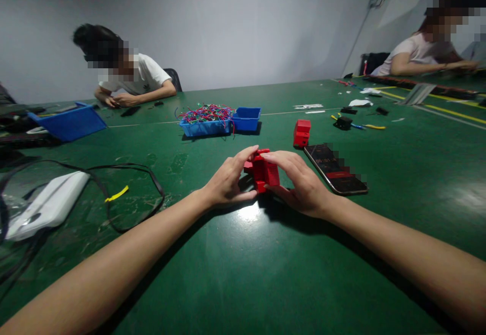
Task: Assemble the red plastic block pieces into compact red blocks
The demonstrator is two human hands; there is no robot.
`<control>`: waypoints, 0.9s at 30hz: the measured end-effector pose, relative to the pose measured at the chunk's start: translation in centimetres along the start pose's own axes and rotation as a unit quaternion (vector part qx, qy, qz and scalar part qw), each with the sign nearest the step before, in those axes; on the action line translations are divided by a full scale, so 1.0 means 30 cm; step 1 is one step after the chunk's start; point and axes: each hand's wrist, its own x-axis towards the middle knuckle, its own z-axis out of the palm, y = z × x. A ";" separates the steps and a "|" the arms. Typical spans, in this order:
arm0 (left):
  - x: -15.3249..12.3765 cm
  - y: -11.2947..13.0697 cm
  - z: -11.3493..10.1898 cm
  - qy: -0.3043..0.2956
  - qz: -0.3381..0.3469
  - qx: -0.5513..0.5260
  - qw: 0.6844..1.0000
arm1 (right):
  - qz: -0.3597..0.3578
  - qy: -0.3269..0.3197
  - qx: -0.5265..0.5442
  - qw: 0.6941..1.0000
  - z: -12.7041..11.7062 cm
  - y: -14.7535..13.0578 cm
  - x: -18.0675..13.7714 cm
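Between both hands is a red block-like plastic housing, stepped in outline, at the middle of the green table. Thumb and fingers of my left hand grip its left side. From the right, my right hand has its fingers over the top and its thumb at the lower edge. Part of the housing is covered by the fingers. Just behind my right hand stands a similar red block, apart from it. A phone showing a timer lies to the right.
A blue bin full of coloured wires and a smaller blue bin stand ahead. Left lie a white power bank-like box, a black cable and a yellow strip. Pliers lie right. Two people sit across the table.
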 end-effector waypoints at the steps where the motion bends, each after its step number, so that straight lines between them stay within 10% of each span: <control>1: 0.001 0.000 0.000 0.001 0.000 -0.002 1.000 | 0.004 -0.001 0.005 1.000 -0.001 0.000 0.000; 27: -0.002 -0.010 0.010 0.004 0.009 -0.027 1.000 | 0.026 -0.060 0.080 0.995 -0.041 0.016 0.003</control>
